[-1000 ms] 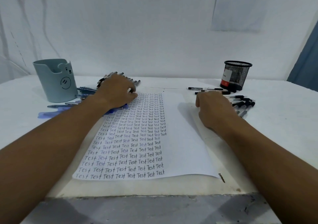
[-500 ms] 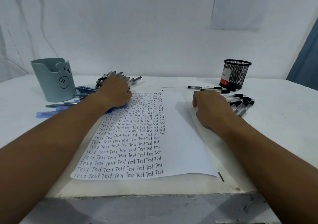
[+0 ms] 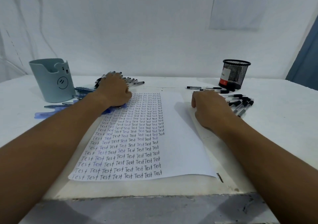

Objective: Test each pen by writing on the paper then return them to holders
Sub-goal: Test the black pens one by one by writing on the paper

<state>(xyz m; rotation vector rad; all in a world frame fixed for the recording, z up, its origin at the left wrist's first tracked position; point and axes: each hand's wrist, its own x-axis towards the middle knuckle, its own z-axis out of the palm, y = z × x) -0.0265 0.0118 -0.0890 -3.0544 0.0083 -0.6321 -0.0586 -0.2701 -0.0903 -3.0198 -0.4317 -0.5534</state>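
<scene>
Landmark: the white sheet of paper lies flat at the middle of the white bench, its left half filled with rows of the handwritten word "Test".
Far left of the paper: a pale blue-grey plastic pen holder with a bear face stands upright.
Between holder and paper: several blue pens lie loose on the bench, some under the left forearm.
Paper's top-left corner: the left hand rests palm down; its fingers reach over a fan of clear-barrelled pens with black caps. Whether its grip is closed on a pen cannot be told, the fingertips being hidden.
Right of the paper: the right hand lies knuckles up just off the paper's right edge, fingers curled under; what its grip holds, if anything, cannot be told.
Beyond the right hand: a row of black-capped pens lies touching side by side.
Far right, behind them: a black wire-mesh pen holder stands upright.
</scene>
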